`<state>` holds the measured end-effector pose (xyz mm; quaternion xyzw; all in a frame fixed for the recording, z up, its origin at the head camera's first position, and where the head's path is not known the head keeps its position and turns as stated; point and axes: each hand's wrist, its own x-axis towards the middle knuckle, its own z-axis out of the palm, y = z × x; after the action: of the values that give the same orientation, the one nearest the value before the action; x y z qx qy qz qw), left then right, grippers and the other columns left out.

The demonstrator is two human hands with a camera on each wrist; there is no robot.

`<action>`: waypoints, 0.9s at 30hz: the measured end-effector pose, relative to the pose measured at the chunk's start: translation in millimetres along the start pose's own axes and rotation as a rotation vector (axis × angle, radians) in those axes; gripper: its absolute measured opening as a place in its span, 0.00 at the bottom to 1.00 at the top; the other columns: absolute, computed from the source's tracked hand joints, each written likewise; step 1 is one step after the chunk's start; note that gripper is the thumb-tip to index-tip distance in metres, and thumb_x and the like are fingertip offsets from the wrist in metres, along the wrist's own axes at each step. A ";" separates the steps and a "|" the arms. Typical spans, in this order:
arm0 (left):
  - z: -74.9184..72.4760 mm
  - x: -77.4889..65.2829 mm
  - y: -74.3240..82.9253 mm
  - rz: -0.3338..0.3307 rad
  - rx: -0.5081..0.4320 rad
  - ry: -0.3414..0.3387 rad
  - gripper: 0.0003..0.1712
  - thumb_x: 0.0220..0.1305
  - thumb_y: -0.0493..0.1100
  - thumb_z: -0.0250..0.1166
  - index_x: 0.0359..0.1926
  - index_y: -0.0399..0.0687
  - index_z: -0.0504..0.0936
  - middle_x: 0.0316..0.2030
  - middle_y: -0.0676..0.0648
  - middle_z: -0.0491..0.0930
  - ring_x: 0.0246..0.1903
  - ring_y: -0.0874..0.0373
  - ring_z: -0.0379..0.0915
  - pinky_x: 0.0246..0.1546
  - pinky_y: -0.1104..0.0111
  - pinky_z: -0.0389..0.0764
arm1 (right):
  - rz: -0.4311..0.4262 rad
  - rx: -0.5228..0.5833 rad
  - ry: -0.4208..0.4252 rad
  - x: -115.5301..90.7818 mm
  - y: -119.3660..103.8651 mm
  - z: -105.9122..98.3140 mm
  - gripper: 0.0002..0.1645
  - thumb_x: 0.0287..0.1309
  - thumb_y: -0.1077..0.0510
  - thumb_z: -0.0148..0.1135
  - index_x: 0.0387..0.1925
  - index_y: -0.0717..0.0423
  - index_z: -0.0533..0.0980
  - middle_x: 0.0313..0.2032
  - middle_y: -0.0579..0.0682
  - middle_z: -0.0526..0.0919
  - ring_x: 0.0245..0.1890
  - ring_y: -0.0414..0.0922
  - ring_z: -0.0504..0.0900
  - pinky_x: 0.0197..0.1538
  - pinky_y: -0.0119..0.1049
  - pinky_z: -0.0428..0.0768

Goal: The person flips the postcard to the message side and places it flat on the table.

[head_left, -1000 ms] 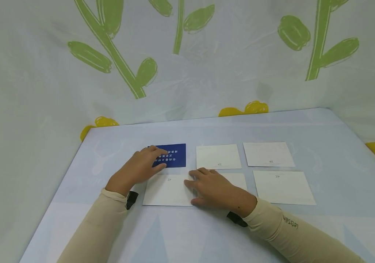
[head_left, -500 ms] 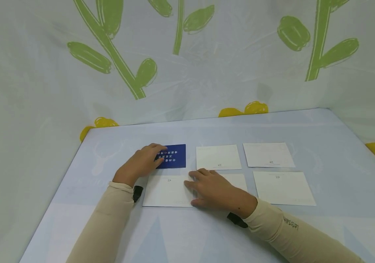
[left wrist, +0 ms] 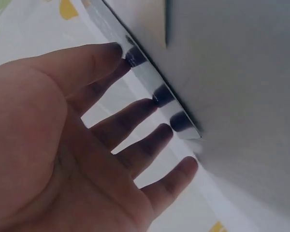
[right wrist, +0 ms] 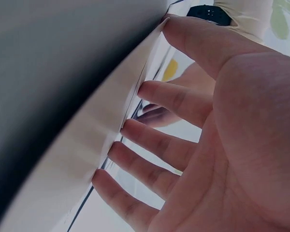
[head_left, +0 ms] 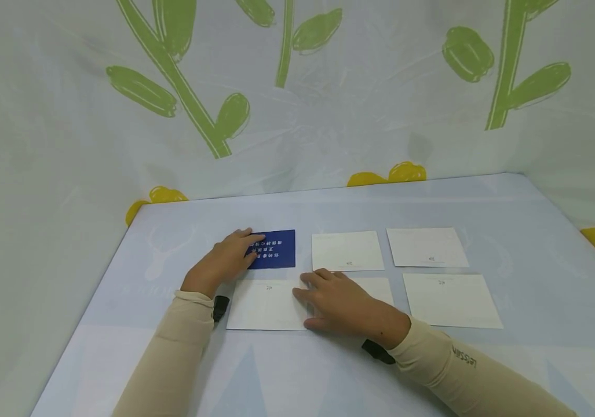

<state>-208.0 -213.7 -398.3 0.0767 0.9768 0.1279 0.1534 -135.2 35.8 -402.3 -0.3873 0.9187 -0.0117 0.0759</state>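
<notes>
In the head view, a dark blue card [head_left: 281, 249] printed with white characters lies at the back left of two rows of cards. My left hand [head_left: 222, 262] rests its fingertips on that card's left part, covering some of the print. Its fingers [left wrist: 130, 123] are spread and fairly straight in the left wrist view. My right hand [head_left: 340, 302] touches down between the front left white card [head_left: 266, 307] and the front middle white card [head_left: 375, 286], hiding part of both. In the right wrist view its extended fingers [right wrist: 157, 140] meet a pale card [right wrist: 87, 135] at the tips.
A back middle white card [head_left: 346, 249], a back right white card [head_left: 427, 246] and a front right white card [head_left: 451, 301] lie flat on the pale table [head_left: 297, 376]. Behind stands a white fabric backdrop [head_left: 328, 116] with green leaf prints.
My left wrist has shifted a little to the right, and the thumb has drawn back, uncovering more of the blue card's print. The right hand stays in place.
</notes>
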 end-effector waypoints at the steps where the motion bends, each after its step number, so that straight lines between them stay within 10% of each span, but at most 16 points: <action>1: 0.0 -0.5 -0.6 -0.002 -0.005 -0.003 0.30 0.75 0.45 0.56 0.75 0.59 0.63 0.78 0.41 0.52 0.77 0.37 0.46 0.70 0.36 0.56 | -0.002 0.000 0.002 0.0 -0.4 -0.1 0.36 0.59 0.36 0.66 0.66 0.44 0.75 0.67 0.51 0.74 0.67 0.52 0.72 0.65 0.53 0.76; 16: -2.8 1.1 -4.9 0.019 -0.012 -0.020 0.33 0.73 0.48 0.59 0.76 0.62 0.62 0.78 0.42 0.52 0.77 0.38 0.47 0.70 0.36 0.55 | 0.000 0.113 0.044 -8.5 16.6 -32.0 0.37 0.64 0.40 0.64 0.71 0.46 0.69 0.70 0.55 0.70 0.69 0.55 0.71 0.66 0.52 0.75; 27: -0.2 2.5 -8.0 0.036 -0.002 -0.034 0.34 0.73 0.48 0.59 0.76 0.62 0.61 0.78 0.41 0.51 0.77 0.37 0.46 0.71 0.38 0.57 | 0.116 0.028 -0.013 27.5 40.2 -58.5 0.30 0.66 0.44 0.63 0.67 0.47 0.73 0.65 0.54 0.75 0.66 0.54 0.74 0.65 0.50 0.76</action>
<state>-211.4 -220.9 -401.0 0.0964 0.9724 0.1304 0.1677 -191.4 42.1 -351.4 -0.3322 0.9389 -0.0177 0.0880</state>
